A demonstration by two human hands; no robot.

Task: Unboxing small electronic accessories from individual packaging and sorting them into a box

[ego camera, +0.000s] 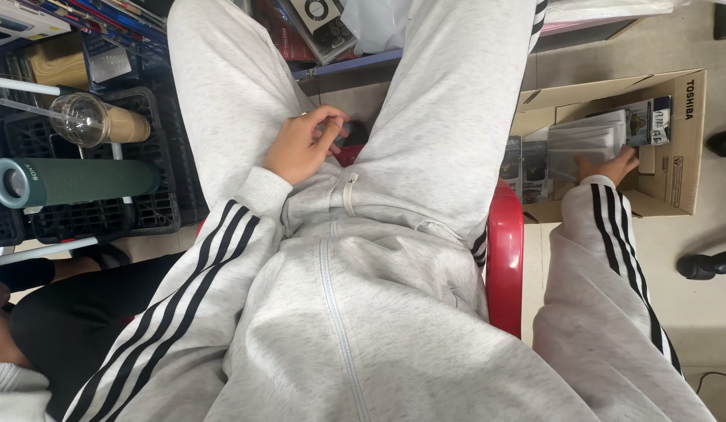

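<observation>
Grey zipped sweatshirt (pixel 339 328) and grey trousers nearest the lens, black-and-white stripes down each sleeve; seated on a red stool (pixel 505 258)

Right hand (pixel 609 166) out to the side, fingers spread flat and only loosely curled on a row of clear-wrapped flat packs (pixel 586 144) standing on edge inside an open brown cardboard box (pixel 675 184) on the floor; touching the packs, no closed grasp to be seen. Left hand (pixel 304 144) resting on the inner thigh, fingers curled in, thumb and fingertips near each other, a ring visible; whether anything small is pinched there cannot be told

Possible trouble, as a judgement: packs standing loose on edge, so a sideways press could tip the row over; long reach from the stool, so leaning further could shift the balance

Packs: flat rectangles, grey and dark printed faces under clear film, filling the box's near half. Box: brown, flaps open, black print on the right wall. On the left, a black plastic crate (pixel 156 211) carrying a dark green cylinder (pixel 74 181) lying on its side and a clear-lidded cup with a pale brown drink (pixel 101 121). Above, a blue shelf edge (pixel 347 66) with more boxed goods
</observation>
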